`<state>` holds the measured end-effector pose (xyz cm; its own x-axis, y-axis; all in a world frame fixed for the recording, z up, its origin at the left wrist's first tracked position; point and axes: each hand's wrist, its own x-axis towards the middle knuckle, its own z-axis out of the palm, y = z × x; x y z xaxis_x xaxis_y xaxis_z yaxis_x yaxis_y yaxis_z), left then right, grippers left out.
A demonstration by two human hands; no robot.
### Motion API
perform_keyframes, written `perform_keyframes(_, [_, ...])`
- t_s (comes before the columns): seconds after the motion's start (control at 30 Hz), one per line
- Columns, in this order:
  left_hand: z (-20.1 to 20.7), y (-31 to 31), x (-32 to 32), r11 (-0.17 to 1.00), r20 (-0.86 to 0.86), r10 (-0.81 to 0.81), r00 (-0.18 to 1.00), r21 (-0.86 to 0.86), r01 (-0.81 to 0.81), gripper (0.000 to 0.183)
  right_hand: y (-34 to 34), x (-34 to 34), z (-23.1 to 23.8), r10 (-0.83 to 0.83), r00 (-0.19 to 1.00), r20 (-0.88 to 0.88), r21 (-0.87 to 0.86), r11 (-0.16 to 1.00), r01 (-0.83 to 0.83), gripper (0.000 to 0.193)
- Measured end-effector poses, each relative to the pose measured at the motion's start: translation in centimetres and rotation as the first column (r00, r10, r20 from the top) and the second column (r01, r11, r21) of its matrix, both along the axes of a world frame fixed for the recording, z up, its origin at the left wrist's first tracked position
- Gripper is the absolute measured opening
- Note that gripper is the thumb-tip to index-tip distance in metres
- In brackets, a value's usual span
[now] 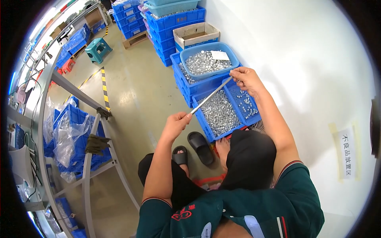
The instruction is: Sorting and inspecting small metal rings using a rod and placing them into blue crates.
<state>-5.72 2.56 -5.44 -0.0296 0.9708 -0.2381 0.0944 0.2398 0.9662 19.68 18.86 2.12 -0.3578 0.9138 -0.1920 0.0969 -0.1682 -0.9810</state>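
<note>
A thin, straight silvery rod (212,95) stretches at a slant between my two hands. My left hand (176,123) pinches its lower, nearer end with closed fingers. The far end is gripped in the fingertips of my right hand (247,80), higher up and to the right. Below the rod stands a blue crate (197,116) full of small silvery metal parts (218,113). Just right of it, under my right forearm, a blue tray (231,104) holds fewer such parts. Behind these, a light-blue basket (189,73) carries more metal pieces and a white card (220,55).
Stacked blue crates (166,37) and an open cardboard box (196,35) stand farther back along the white wall (301,59). On the left is a grey metal frame (85,170) beside blue crates with plastic bags (69,135). A green stool (98,50) and a black slipper (201,147) are on the floor.
</note>
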Motion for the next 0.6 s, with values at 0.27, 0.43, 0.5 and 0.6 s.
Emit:
perform_keyframes(0.27, [0.0, 1.7, 1.9, 0.997, 0.158, 0.023, 0.987, -0.082, -0.010, 0.029, -0.7, -2.3, -2.2, 0.156, 0.970, -0.189, -0.319, 0.924, -0.211, 0.023])
perform_keyframes(0.43, [-0.2, 2.4, 1.7, 0.994, 0.260, 0.064, 0.964, -0.102, -0.039, 0.032, 1.0, -0.8, -3.8, -0.088, 0.895, -0.437, -0.601, 0.769, -0.217, 0.019])
perform_keyframes(0.5, [-0.2, 2.4, 1.3, 0.994, 0.251, 0.068, 0.966, -0.103, -0.043, 0.032, 0.9, -1.0, -3.7, -0.149, 0.852, -0.502, -0.583, 0.786, -0.206, 0.022])
perform_keyframes(0.6, [0.0, 2.4, 1.6, 0.995, 0.245, 0.056, 0.968, -0.089, -0.035, 0.031, 1.7, -0.4, -3.9, -0.164, 0.823, -0.544, -0.582, 0.780, -0.229, 0.025])
